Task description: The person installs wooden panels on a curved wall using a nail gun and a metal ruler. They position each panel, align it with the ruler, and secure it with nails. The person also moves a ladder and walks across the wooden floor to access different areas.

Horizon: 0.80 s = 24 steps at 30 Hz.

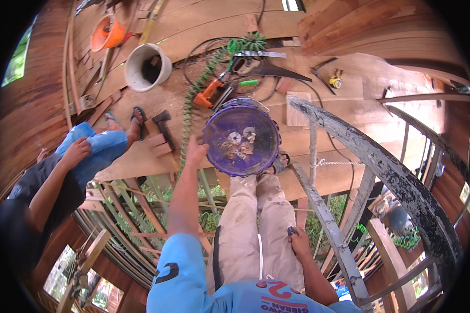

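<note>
My left hand [196,151] is closed on the left rim of a round purple bucket lid [222,151], and part of a bucket's rim and wire handle shows behind its far edge. Small light discs and brown chips lie on the lid, which is in front of my knees. My right hand [299,243] rests beside my right thigh, closed round a small dark object whose kind I cannot make out. Just beyond the lid lie an orange nail gun [209,95] and a hand saw [277,71]. A hammer [163,125] lies to the left.
A black-and-grey metal frame [397,172] curves along my right. A white bucket [133,70] and an orange bucket [114,39] stand at the far left. Another person [52,182] sits at left. A green coiled hose [187,120] crosses the planks; slatted gaps open below my legs.
</note>
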### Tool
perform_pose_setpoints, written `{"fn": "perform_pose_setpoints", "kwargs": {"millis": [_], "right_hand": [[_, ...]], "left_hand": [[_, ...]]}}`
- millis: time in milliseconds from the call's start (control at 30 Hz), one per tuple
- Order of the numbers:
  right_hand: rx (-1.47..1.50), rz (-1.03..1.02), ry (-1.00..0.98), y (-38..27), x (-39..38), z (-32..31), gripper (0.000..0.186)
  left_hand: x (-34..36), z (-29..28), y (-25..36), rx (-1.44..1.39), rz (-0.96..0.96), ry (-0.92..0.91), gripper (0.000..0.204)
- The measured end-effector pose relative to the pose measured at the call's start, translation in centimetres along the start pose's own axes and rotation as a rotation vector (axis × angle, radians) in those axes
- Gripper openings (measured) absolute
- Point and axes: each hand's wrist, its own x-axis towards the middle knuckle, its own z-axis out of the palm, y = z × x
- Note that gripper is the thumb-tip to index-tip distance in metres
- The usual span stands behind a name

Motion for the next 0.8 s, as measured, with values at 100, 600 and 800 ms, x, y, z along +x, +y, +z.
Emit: {"fn": "perform_pose_setpoints", "kwargs": {"millis": [100, 600, 800], "right_hand": [[-0.055, -0.069, 0.030, -0.2, 0.9, 0.7, 0.033], [0.037, 0.033, 0.030, 0.8, 5.5, 1.0, 0.031], [0.203, 0.063, -0.007, -0.3, 9.4, 2.1, 0.025]], "left_hand": [[0.4, -0.2, 0.6, 0.058, -0.017, -0.063, 0.028], [-1.6, -10.2, -7.5, -0.077, -0.143, 0.017, 0.020], [-1.8, -17.9, -15.5, 0.050, -0.352, 0.209, 0.015]]}}
